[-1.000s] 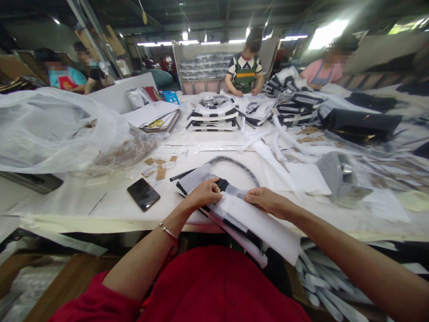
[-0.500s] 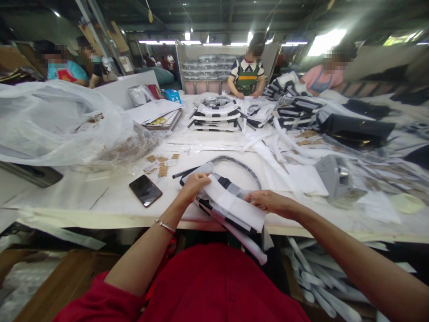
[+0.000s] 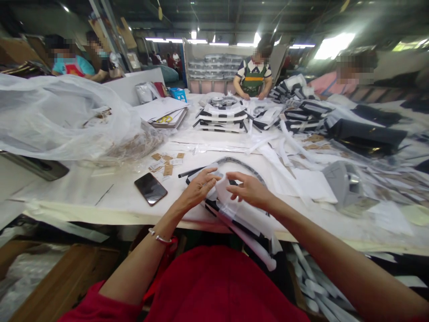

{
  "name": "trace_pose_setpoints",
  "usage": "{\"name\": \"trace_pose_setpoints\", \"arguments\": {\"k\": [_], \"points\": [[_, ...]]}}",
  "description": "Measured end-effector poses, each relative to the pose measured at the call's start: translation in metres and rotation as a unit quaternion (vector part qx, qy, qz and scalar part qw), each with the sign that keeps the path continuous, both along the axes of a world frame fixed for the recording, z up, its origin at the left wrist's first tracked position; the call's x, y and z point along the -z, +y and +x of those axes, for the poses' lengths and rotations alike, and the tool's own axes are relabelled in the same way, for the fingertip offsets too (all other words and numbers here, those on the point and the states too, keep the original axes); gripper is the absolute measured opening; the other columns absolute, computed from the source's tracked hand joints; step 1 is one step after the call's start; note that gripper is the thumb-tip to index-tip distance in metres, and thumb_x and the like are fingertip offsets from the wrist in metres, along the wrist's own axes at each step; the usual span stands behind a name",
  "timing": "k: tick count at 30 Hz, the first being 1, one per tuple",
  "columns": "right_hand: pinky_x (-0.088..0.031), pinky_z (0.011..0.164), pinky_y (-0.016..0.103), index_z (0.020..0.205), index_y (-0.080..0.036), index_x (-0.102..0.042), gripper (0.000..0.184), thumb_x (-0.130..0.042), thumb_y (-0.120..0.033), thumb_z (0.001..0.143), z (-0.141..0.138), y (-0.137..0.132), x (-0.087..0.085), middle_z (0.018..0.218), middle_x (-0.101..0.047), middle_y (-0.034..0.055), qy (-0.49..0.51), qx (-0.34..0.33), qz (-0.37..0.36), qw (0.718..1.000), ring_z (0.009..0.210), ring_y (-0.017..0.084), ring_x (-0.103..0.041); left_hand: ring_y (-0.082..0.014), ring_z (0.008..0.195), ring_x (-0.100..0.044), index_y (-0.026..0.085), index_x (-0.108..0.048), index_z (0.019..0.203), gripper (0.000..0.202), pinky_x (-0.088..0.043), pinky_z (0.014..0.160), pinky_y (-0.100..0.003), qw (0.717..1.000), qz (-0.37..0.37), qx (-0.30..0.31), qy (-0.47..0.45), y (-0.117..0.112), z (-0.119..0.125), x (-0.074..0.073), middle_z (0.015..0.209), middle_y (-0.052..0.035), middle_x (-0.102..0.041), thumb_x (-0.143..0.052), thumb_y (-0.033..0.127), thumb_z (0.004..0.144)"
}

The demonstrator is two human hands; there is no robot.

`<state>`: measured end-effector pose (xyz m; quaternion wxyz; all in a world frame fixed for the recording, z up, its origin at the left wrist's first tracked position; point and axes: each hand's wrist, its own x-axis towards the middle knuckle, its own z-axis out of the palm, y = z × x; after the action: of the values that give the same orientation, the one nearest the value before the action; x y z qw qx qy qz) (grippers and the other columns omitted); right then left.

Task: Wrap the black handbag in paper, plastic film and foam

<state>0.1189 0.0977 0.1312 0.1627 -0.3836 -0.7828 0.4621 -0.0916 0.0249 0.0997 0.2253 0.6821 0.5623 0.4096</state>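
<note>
A black-and-white wrapped bag point(image 3: 248, 218) lies at the front edge of the table, with a wrapped loop handle point(image 3: 246, 163) arching behind it. A white padding sheet point(image 3: 223, 192) rises from its top between my hands. At the sheet's left side, my left hand point(image 3: 200, 187) has its fingers stretched and a little apart, close to the sheet's edge. Facing it from the right, my right hand point(image 3: 250, 191) is open, fingers spread over the sheet. Part of the bag is hidden under my hands. A white padded roll point(image 3: 256, 252) hangs over the table edge.
A phone point(image 3: 150, 188) and several brown tags point(image 3: 167, 169) lie to the left, near a large clear plastic bag point(image 3: 63, 118). A grey tape dispenser point(image 3: 343, 185) stands on the right. Wrapped bags point(image 3: 221, 118) are stacked farther back. Across the table a person point(image 3: 253, 76) works.
My right hand has left the bag's right side and come up close to my left hand. My left hand's pinch on the sheet has loosened, and the sheet's upper end now stands up between them.
</note>
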Motion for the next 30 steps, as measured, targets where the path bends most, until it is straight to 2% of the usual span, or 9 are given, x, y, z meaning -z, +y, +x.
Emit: {"name": "trace_pose_setpoints", "arguments": {"k": [2, 6, 9, 11, 14, 17, 23, 27, 30], "points": [[-0.05, 0.053, 0.026, 0.122, -0.021, -0.055, 0.043, -0.061, -0.029, 0.081, -0.017, 0.004, 0.015, 0.13, -0.06, 0.0095, 0.036, -0.001, -0.068, 0.997, 0.062, 0.012, -0.064, -0.0221, 0.13, -0.05, 0.021, -0.069, 0.108, 0.029, -0.036, 0.114, -0.039, 1.0, 0.003, -0.002, 0.01, -0.001, -0.004, 0.003, 0.14, -0.0087, -0.055, -0.046, 0.031, 0.094], [-0.046, 0.05, 0.023, 0.106, -0.019, -0.059, 0.03, -0.064, -0.033, 0.08, -0.022, 0.012, 0.038, 0.099, -0.067, 0.0043, 0.065, 0.024, -0.114, 0.991, 0.057, 0.01, -0.057, -0.0209, 0.116, -0.057, 0.022, -0.067, 0.108, 0.026, -0.043, 0.107, -0.036, 0.998, -0.009, 0.001, 0.059, -0.004, -0.006, 0.008, 0.122, -0.0076, -0.063, -0.055, 0.022, 0.086], [-0.044, 0.049, 0.022, 0.092, -0.019, -0.061, 0.027, -0.067, -0.041, 0.078, -0.016, 0.013, 0.043, 0.081, -0.064, -0.0004, 0.082, 0.027, -0.134, 0.987, 0.055, 0.009, -0.053, -0.0248, 0.105, -0.059, 0.019, -0.063, 0.105, 0.027, -0.048, 0.097, -0.039, 0.983, -0.037, -0.031, 0.179, -0.007, 0.002, 0.007, 0.108, -0.0082, -0.063, -0.063, 0.023, 0.078], [-0.045, 0.05, 0.022, 0.089, -0.02, -0.059, 0.03, -0.07, -0.046, 0.076, -0.013, 0.013, 0.043, 0.073, -0.062, -0.0024, 0.098, 0.035, -0.165, 0.981, 0.055, 0.01, -0.053, -0.0275, 0.102, -0.058, 0.018, -0.06, 0.101, 0.025, -0.05, 0.091, -0.04, 0.964, -0.061, -0.06, 0.253, -0.006, 0.011, 0.005, 0.106, -0.0103, -0.06, -0.063, 0.022, 0.077], [-0.046, 0.05, 0.022, 0.093, -0.021, -0.059, 0.036, -0.073, -0.048, 0.073, -0.012, 0.013, 0.045, 0.068, -0.061, -0.0035, 0.125, 0.034, -0.211, 0.969, 0.054, 0.01, -0.055, -0.0284, 0.098, -0.061, 0.017, -0.057, 0.103, 0.026, -0.052, 0.083, -0.038, 0.941, -0.093, -0.083, 0.314, -0.002, 0.019, 0.003, 0.108, -0.0132, -0.059, -0.057, 0.014, 0.078], [-0.044, 0.047, 0.02, 0.096, -0.019, -0.059, 0.04, -0.074, -0.047, 0.071, -0.013, 0.014, 0.049, 0.063, -0.06, -0.0045, 0.128, 0.035, -0.217, 0.967, 0.05, 0.009, -0.053, -0.0274, 0.093, -0.064, 0.016, -0.058, 0.104, 0.026, -0.053, 0.077, -0.037, 0.929, -0.115, -0.084, 0.341, 0.0, 0.021, 0.003, 0.107, -0.0137, -0.06, -0.05, 0.008, 0.08], [-0.035, 0.039, 0.018, 0.084, -0.022, -0.049, 0.039, -0.077, -0.046, 0.069, -0.016, 0.016, 0.053, 0.047, -0.052, -0.0091, 0.123, 0.04, -0.197, 0.972, 0.039, 0.008, -0.046, -0.0246, 0.096, -0.066, 0.016, -0.06, 0.097, 0.025, -0.053, 0.083, -0.035, 0.93, -0.115, -0.116, 0.329, -0.002, 0.016, 0.009, 0.107, -0.0122, -0.063, -0.045, 0.004, 0.081], [-0.03, 0.036, 0.018, 0.072, -0.021, -0.051, 0.033, -0.077, -0.04, 0.067, -0.022, 0.022, 0.048, 0.045, -0.05, -0.0085, 0.058, 0.013, -0.179, 0.982, 0.036, 0.007, -0.042, -0.0228, 0.106, -0.064, 0.019, -0.06, 0.079, 0.017, -0.051, 0.095, -0.035, 0.963, -0.056, -0.123, 0.234, 0.0, 0.009, 0.01, 0.118, -0.0112, -0.064, -0.049, 0.005, 0.08], [-0.032, 0.036, 0.019, 0.068, -0.02, -0.054, 0.026, -0.076, -0.034, 0.066, -0.029, 0.028, 0.044, 0.047, -0.05, -0.0074, -0.017, -0.013, -0.151, 0.988, 0.037, 0.007, -0.042, -0.0219, 0.103, -0.065, 0.02, -0.057, 0.066, 0.018, -0.052, 0.097, -0.037, 0.978, -0.038, -0.126, 0.163, 0.003, 0.003, 0.01, 0.114, -0.0094, -0.067, -0.055, 0.007, 0.078]]}}
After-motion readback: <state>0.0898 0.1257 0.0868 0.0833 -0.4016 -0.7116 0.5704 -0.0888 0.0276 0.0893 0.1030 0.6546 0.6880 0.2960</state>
